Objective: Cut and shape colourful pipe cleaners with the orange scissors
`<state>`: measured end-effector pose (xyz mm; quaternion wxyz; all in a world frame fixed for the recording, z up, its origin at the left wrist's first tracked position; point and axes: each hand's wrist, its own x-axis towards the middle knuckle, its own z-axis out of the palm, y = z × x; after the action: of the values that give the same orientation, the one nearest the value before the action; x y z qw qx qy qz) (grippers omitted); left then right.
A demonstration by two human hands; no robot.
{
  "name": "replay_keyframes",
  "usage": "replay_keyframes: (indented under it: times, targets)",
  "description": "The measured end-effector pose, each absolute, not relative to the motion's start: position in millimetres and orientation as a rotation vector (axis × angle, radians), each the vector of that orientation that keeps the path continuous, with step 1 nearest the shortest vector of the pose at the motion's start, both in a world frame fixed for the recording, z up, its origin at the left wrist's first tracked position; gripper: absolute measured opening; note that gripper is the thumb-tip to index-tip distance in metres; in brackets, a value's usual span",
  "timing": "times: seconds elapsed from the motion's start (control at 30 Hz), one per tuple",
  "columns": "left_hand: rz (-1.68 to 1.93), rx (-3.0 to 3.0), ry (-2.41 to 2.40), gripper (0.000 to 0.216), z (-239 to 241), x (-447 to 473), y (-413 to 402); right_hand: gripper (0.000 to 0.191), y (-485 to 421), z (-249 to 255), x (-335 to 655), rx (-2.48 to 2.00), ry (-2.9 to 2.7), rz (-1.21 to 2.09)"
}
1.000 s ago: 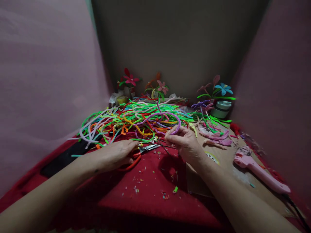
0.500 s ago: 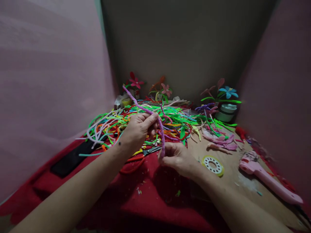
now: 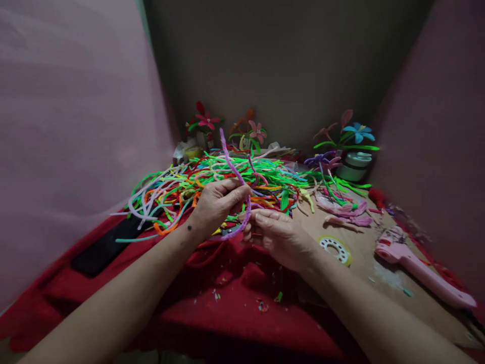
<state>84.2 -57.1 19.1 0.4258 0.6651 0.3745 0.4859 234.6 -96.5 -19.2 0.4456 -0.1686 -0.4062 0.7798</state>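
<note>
A purple pipe cleaner (image 3: 230, 161) is pinched near its middle between the thumb and fingers of my left hand (image 3: 222, 202). Its upper part rises to a free end, while the lower part curves down and left in a hook. My right hand (image 3: 278, 235) has its fingers closed at that curve, with the fingertips partly hidden behind the strand. Under the hooked end lie scissors (image 3: 206, 255) with red handles, largely covered by my left hand and the pipe cleaner. Behind both hands spreads a heap of colourful pipe cleaners (image 3: 212, 169).
A black phone (image 3: 102, 250) lies at left on the red cloth (image 3: 227, 318). On the brown board (image 3: 364, 258) at right are a tape roll (image 3: 335, 250) and a pink glue gun (image 3: 420, 268). Pipe-cleaner flowers, one blue (image 3: 358, 132), stand at the back.
The lower end of the purple pipe cleaner has bent from hanging down to curving left. My right hand has moved up slightly along it. My left hand keeps its pinch.
</note>
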Motion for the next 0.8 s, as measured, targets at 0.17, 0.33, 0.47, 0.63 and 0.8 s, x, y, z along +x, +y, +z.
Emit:
replay_keyframes:
  times: [0.17,0.33,0.47,0.63,0.8]
  targets:
    - [1.296,1.433,0.786,0.014,16.0,87.2,-55.8,0.007,-95.6,-21.0,230.1,-0.413,-0.874,1.969]
    - [1.364,1.065,0.517,0.009,16.7,80.4,-46.3,0.011,-94.8,-22.9,232.1,-0.452,-0.884,2.049]
    - [1.391,1.005,0.487,0.008,25.5,73.9,-45.9,0.014,-98.2,-24.3,228.1,-0.618,-0.998,2.003]
    - [1.402,1.006,0.473,0.012,34.7,72.3,-51.1,0.017,-104.9,-25.0,216.0,-0.709,-1.083,1.958]
    - [1.402,0.927,0.451,0.011,27.9,72.3,-46.5,0.019,-105.2,-27.0,215.4,-0.735,-1.070,1.972]
